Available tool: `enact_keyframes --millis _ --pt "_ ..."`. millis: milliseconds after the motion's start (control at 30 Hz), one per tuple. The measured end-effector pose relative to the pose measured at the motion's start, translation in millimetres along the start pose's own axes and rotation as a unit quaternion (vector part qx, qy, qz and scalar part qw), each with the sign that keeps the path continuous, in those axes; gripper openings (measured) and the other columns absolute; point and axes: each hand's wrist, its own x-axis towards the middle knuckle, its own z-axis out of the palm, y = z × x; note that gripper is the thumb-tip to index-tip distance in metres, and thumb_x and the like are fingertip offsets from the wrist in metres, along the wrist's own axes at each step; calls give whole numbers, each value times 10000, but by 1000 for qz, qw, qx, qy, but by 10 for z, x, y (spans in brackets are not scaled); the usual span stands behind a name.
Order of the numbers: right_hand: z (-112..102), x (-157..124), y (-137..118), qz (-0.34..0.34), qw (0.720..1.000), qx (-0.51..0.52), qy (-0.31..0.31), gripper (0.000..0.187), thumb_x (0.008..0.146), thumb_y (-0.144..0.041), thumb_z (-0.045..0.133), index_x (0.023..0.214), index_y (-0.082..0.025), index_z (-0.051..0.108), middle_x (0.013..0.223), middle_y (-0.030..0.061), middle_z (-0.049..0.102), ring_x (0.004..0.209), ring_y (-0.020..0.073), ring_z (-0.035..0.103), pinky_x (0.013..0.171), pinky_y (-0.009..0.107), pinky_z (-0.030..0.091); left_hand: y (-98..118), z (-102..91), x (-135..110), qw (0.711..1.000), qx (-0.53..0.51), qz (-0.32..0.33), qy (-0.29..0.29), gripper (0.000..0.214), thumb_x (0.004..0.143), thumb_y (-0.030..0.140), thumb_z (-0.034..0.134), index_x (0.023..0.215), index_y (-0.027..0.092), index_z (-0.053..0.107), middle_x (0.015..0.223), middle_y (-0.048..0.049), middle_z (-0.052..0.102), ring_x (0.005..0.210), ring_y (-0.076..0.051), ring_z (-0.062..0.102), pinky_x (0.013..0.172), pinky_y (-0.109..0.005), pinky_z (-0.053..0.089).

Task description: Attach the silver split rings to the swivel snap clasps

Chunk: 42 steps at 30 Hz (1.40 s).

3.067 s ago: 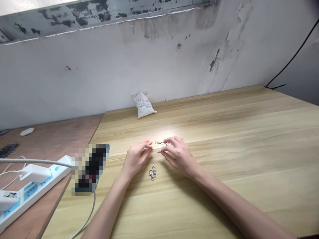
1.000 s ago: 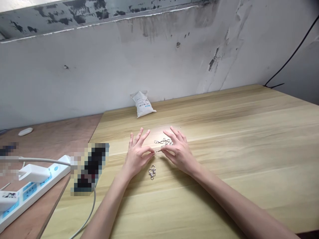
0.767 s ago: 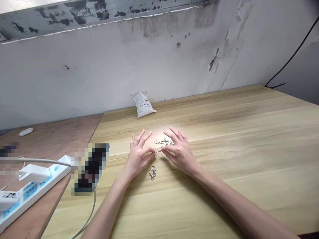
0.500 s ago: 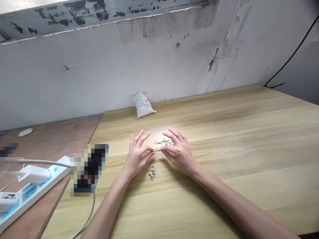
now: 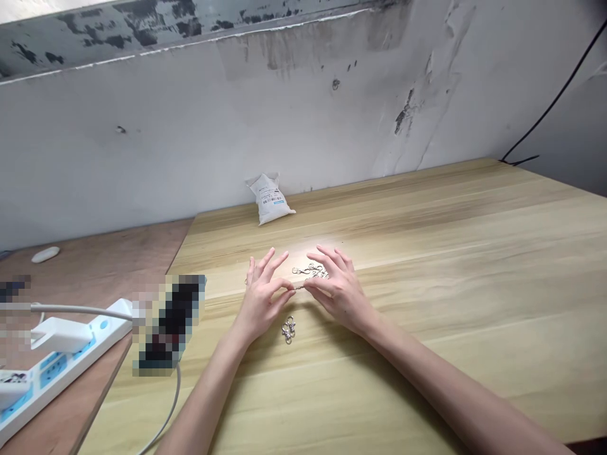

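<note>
My left hand (image 5: 262,297) pinches one end of a short, thin silver chain piece (image 5: 299,288) between thumb and index finger, its other fingers raised. From the right, my right hand (image 5: 336,283) pinches the other end the same way. The piece is small, and the fingertips hide much of it. Just behind it lies a small pile of silver key rings with chains (image 5: 310,270), partly covered by my right fingers. Nearer to me, below the fingertips, a couple of silver swivel clasps (image 5: 288,330) rest close together on the wooden table (image 5: 427,284).
A white labelled plastic pouch (image 5: 271,199) stands by the wall. To the left are a blurred-out dark device (image 5: 171,325) with a grey cable (image 5: 173,398), a white power strip (image 5: 66,360) with plugs, and a white oval object (image 5: 45,254) on a brown tabletop (image 5: 142,246).
Both hands keep their pinch on the chain piece; my right hand has shifted very slightly left. The whole view has moved a little. The clasps and the pile lie as before.
</note>
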Motion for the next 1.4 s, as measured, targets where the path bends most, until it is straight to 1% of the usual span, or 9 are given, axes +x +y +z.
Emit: enact_keyframes --millis 100,300,533,833,1067,1400 --pt "1 7 -22 -5 1000 -10 -8 163 915 -239 605 813 -254 732 1299 91 570 1351 288 408 1106 544 298 13 -5 7 1000 23 15 15 157 928 266 565 820 243 678 1505 -40 438 1479 -273 222 1166 -672 110" --pt "-29 13 -51 14 999 -9 -40 158 907 -218 597 825 -248 728 1285 87 586 1350 290 410 1115 563 289 33 -25 22 996 66 35 44 153 918 238 573 798 228 668 1463 -66 489 1450 -289 296 1161 -670 153" --pt "-22 3 -45 27 998 11 -49 131 889 -202 611 819 -235 716 1238 90 612 1316 288 441 1103 573 299 10 -48 25 995 77 24 65 130 905 222 585 810 234 673 1451 -52 505 1442 -293 313 1169 -653 161" --pt "-17 -3 -39 47 999 18 -16 113 891 -213 619 849 -245 719 1209 93 616 1299 286 453 1086 557 314 32 -42 24 996 66 28 54 146 925 244 568 818 239 667 1448 -47 509 1448 -276 304 1168 -648 161" --pt "-18 -2 -38 52 998 12 -14 117 892 -212 615 869 -251 723 1194 91 623 1290 285 463 1088 550 312 25 -37 19 996 67 33 54 138 920 237 571 819 238 665 1448 -57 507 1448 -278 301 1163 -656 164" --pt "-10 -7 -40 55 998 30 -21 98 869 -190 625 833 -234 705 1183 86 630 1271 284 481 1080 552 322 46 -32 20 996 64 33 59 136 914 239 581 812 238 670 1442 -57 513 1443 -282 314 1169 -645 169"
